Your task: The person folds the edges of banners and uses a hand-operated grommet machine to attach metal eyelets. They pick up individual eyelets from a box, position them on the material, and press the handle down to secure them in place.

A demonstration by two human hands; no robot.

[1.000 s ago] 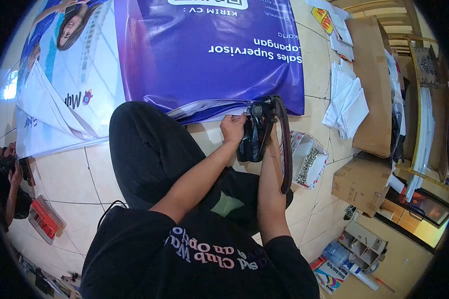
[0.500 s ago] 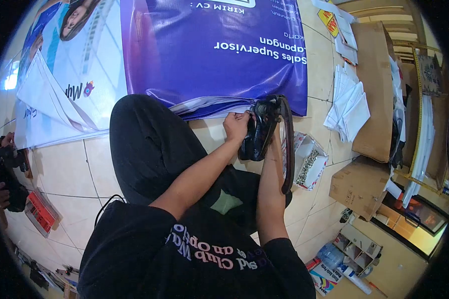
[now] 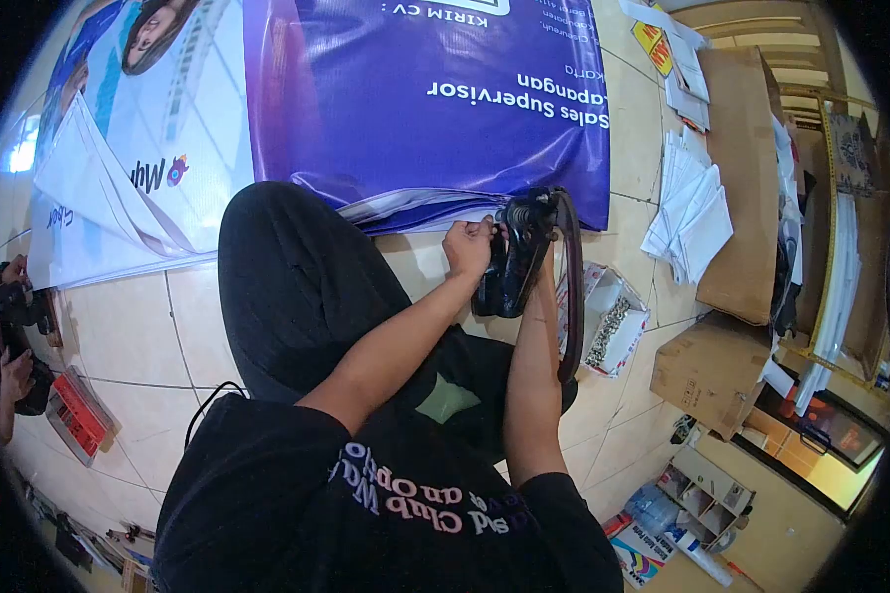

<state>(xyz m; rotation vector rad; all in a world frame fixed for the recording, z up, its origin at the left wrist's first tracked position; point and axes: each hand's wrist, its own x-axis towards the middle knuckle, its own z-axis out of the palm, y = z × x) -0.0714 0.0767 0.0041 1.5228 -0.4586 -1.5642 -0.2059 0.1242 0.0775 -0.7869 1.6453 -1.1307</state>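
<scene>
My left hand (image 3: 470,246) is closed in a pinch against the near edge of a purple printed banner (image 3: 415,128); what sits between the fingertips is too small to make out. Right beside it stands a black hand-lever press (image 3: 509,262), its jaw end at the banner's folded white edge. A long curved dark lever (image 3: 572,287) runs down its right side. My right forearm (image 3: 538,346) reaches up behind the press, which hides that hand's fingers. A white box (image 3: 625,346) holding small metal eyelets (image 3: 611,331) lies just right of the lever.
Another printed banner (image 3: 198,119) lies at left. Folded white sheets (image 3: 690,203) and cardboard boxes (image 3: 737,178) line the right side. At the far left, another person's hands (image 3: 15,376) are beside a black tool, near a red box (image 3: 81,415).
The other person's hand at the far left has shifted and shows more. My arms, the press and the purple banner have hardly moved.
</scene>
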